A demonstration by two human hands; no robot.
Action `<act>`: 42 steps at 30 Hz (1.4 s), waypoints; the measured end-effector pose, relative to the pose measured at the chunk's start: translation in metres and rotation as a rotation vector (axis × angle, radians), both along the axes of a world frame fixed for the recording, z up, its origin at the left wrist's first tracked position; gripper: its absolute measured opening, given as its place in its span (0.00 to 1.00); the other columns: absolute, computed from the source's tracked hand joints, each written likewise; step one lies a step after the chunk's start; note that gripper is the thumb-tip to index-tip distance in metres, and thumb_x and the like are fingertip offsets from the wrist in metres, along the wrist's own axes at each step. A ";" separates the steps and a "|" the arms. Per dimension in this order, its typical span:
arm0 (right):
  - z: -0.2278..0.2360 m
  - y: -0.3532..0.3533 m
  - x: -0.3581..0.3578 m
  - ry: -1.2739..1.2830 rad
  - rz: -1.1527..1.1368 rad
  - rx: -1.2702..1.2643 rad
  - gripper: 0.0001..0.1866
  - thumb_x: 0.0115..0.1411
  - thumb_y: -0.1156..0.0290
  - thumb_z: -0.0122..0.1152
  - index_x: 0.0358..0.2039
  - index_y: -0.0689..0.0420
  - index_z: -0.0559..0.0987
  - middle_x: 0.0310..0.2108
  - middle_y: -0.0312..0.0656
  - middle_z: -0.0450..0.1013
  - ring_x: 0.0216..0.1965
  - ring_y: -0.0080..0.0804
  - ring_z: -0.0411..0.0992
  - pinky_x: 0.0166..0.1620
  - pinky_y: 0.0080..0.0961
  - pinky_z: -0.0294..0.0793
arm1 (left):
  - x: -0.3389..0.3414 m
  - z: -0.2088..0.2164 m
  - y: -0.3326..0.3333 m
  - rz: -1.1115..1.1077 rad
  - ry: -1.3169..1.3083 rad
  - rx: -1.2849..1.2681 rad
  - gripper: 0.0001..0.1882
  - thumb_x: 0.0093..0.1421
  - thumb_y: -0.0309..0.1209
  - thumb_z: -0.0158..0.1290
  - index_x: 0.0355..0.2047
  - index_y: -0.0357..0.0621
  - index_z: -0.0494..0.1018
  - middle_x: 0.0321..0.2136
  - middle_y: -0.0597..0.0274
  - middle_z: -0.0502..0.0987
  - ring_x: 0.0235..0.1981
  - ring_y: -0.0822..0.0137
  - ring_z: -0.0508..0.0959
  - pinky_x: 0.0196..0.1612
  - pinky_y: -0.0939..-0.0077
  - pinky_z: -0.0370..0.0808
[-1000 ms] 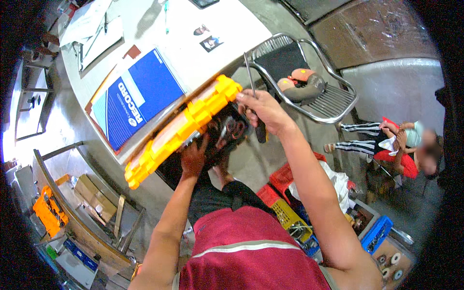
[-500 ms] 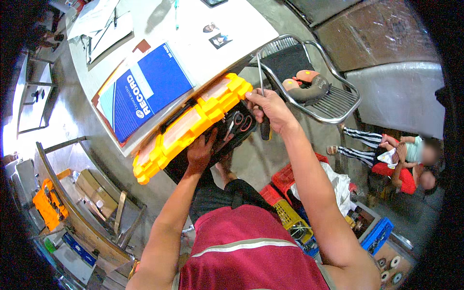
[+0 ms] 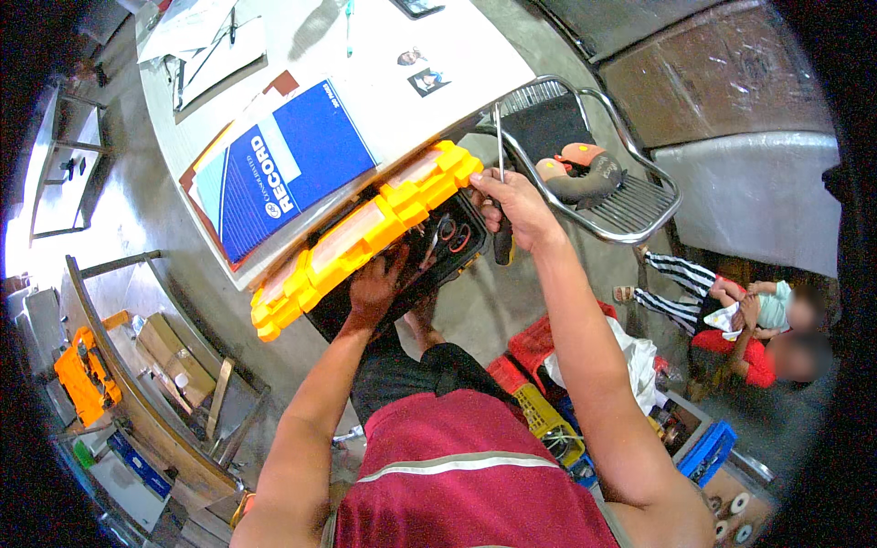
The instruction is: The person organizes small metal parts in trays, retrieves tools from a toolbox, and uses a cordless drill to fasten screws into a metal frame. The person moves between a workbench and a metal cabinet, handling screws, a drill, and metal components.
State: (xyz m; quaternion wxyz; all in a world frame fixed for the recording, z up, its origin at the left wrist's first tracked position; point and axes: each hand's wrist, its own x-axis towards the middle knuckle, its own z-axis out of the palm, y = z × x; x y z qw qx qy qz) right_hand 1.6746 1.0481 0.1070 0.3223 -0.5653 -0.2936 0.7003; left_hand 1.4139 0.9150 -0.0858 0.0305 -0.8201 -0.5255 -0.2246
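Note:
A toolbox with a black body and a raised yellow lid stands against the table's near edge. My left hand reaches down into it, fingers spread, with the fingertips partly in shadow. Scissors with dark and reddish handle loops lie inside, to the right of that hand. My right hand is closed around a screwdriver, beside the lid's right end. The screwdriver's thin metal shaft points up and its dark handle hangs below my fingers.
On the white table lie a blue record book, papers and small photos. A metal chair holding a neck pillow stands right. Red and yellow crates are below. A seated person holds a child farther right.
The view has shifted slightly, and more of the toolbox's right rim shows. My left hand stays in the box; my right hand still grips the screwdriver.

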 end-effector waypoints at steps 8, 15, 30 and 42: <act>0.004 0.008 0.000 -0.006 0.004 -0.048 0.10 0.65 0.62 0.63 0.34 0.53 0.74 0.23 0.30 0.71 0.17 0.16 0.62 0.21 0.17 0.62 | 0.005 0.021 0.003 0.032 -0.101 -0.288 0.31 0.60 0.29 0.50 0.65 0.57 0.66 0.48 0.53 0.75 0.47 0.49 0.78 0.51 0.57 0.77; -0.081 -0.082 0.059 -0.188 -0.155 -0.170 0.15 0.66 0.58 0.59 0.46 0.53 0.75 0.28 0.32 0.71 0.15 0.18 0.59 0.18 0.20 0.61 | -0.052 0.117 -0.153 -0.309 -0.141 -0.986 0.26 0.61 0.36 0.56 0.60 0.51 0.71 0.43 0.53 0.78 0.40 0.52 0.79 0.42 0.58 0.77; -0.231 -0.147 0.031 0.293 -0.683 -0.464 0.12 0.57 0.75 0.47 0.42 0.55 0.73 0.32 0.36 0.72 0.21 0.23 0.63 0.27 0.24 0.70 | -0.083 0.005 -0.180 0.820 -2.225 -1.280 0.36 0.62 0.43 0.59 0.67 0.54 0.58 0.67 0.64 0.61 0.70 0.60 0.54 0.69 0.42 0.51; -0.158 -0.160 0.021 0.062 -0.541 -0.430 0.08 0.63 0.60 0.58 0.31 0.49 0.74 0.20 0.28 0.65 0.17 0.18 0.61 0.21 0.19 0.67 | -0.056 0.037 -0.165 1.101 -2.273 -1.207 0.26 0.64 0.56 0.55 0.43 0.45 0.72 0.31 0.63 0.77 0.38 0.66 0.78 0.44 0.71 0.75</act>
